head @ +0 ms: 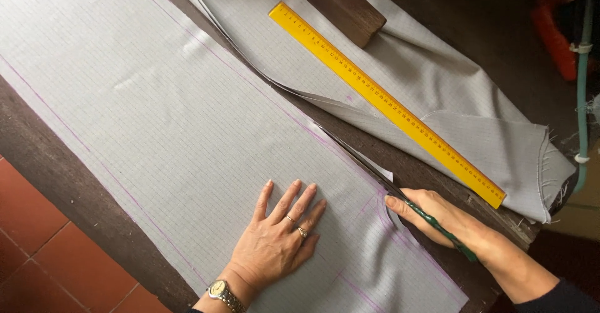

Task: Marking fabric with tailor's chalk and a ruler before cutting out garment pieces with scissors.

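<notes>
While left hand flat on grey cloth, right hand grip closed around green-handled scissors at cloth's edge.

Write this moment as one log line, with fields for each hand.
left hand: flat on grey fabric | right hand: grips green-handled scissors at purple line | yellow ruler: on cut-off cloth

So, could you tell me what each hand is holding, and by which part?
The right hand holds scissors by their green handles. The left hand holds nothing; it lies flat on the grey fabric.

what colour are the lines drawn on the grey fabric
Purple, marked along the grey checked fabric under the flat left hand; clearest in the head view.
</notes>
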